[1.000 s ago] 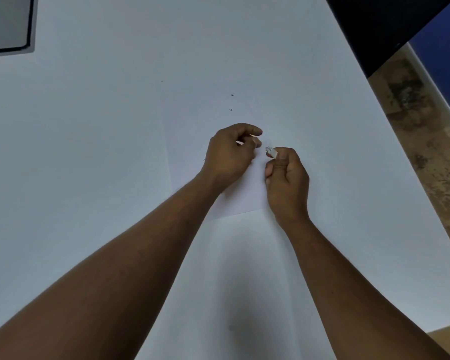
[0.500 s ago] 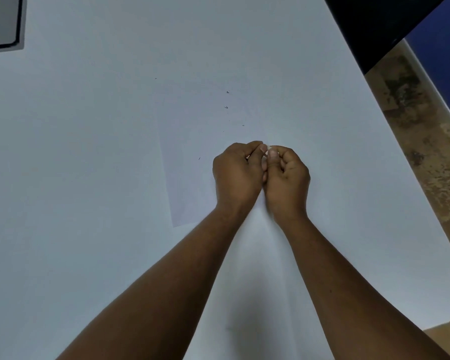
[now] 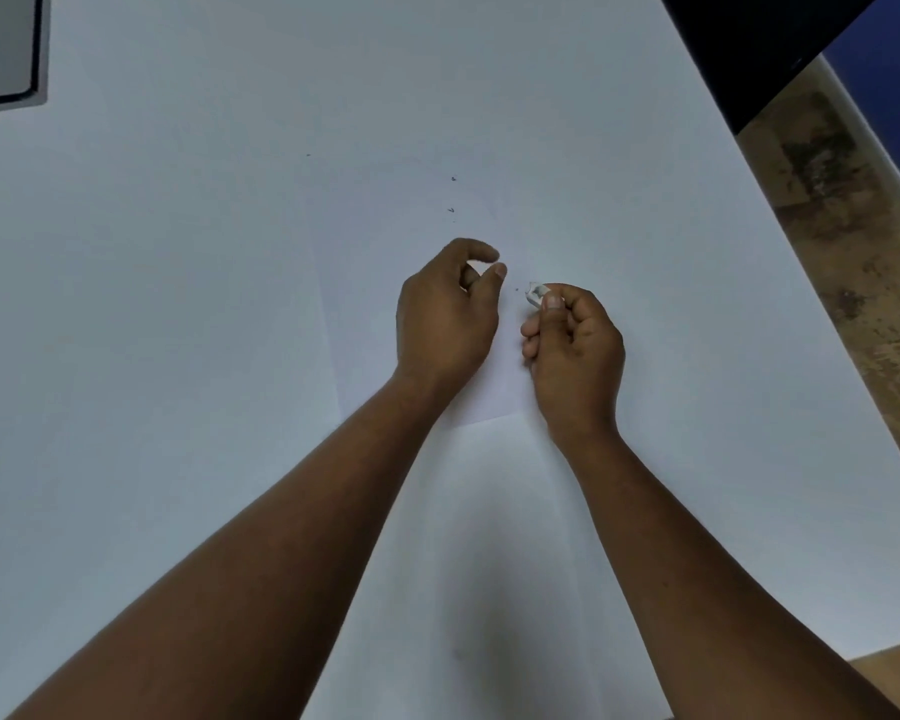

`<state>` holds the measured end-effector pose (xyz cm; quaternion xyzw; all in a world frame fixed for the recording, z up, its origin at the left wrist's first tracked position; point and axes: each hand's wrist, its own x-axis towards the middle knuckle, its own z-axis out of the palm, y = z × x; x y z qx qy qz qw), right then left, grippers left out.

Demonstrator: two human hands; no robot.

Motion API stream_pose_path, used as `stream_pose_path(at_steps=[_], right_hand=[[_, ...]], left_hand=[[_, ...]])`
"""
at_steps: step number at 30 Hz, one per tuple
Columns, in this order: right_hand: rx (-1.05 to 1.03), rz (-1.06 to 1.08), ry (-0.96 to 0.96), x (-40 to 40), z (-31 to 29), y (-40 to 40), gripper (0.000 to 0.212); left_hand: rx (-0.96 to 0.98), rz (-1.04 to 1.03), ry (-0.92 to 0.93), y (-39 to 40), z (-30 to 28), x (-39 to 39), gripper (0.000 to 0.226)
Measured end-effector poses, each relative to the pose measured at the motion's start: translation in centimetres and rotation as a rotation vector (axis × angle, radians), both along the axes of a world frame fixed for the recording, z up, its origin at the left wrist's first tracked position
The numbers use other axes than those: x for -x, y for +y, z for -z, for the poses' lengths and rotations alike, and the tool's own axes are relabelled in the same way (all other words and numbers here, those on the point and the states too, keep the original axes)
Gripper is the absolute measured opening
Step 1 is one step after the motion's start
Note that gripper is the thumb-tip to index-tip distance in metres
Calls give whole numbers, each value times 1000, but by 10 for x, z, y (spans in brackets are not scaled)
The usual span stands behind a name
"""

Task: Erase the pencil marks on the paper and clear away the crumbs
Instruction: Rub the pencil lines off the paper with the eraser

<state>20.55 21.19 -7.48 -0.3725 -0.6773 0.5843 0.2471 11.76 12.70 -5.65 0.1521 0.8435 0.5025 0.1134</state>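
A white sheet of paper (image 3: 385, 241) lies on the white table (image 3: 152, 330), almost the same colour as it. My right hand (image 3: 575, 356) pinches a small white eraser (image 3: 536, 293) between thumb and fingers, just above the paper's right part. My left hand (image 3: 445, 317) hovers beside it over the paper, fingers loosely curled and apart, holding nothing. A few dark crumbs (image 3: 452, 194) lie on the paper beyond my hands, and one tiny speck (image 3: 516, 290) sits between the two hands. No pencil marks are clear to see.
A dark-framed grey panel (image 3: 1, 49) lies at the table's far left corner. A black object (image 3: 749, 39) is at the far right. The table's right edge borders a mottled brown floor (image 3: 842, 241).
My hands were pressed together at the eraser half a second ago. They have now parted: the left moved left and opened, the right keeps the eraser.
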Motion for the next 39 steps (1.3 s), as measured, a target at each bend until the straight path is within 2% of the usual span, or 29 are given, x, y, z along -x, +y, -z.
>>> stream_pose_path(at_steps=[4,8,11,14,21,24,32,35,39], right_hand=[[26,24,-2,0,-1,1,19],[116,46,25,-1,-7,2,19],[216,40,75,-2,-14,4,19],[259,21,88,-2,-17,9,20],[262,-62,33,-2,-18,15,17],[282,-72,10,5,-16,10,23],[207,-236,43,25,-26,-62,17],[220,-308,-40,33,-25,-87,17],[19,-359,-152,40,-23,-91,17]], left_hand=[[85,195,54,-21,-2,6,32],[112,113,213,-52,0,9,31],[235,71,334,-81,4,11,31],[377,117,386,-105,12,15,39],[557,215,360,-131,25,30,58],[636,272,364,-140,35,35,64],[707,294,458,-149,35,30,62],[723,307,443,-147,36,31,59],[742,309,409,-147,37,33,59]])
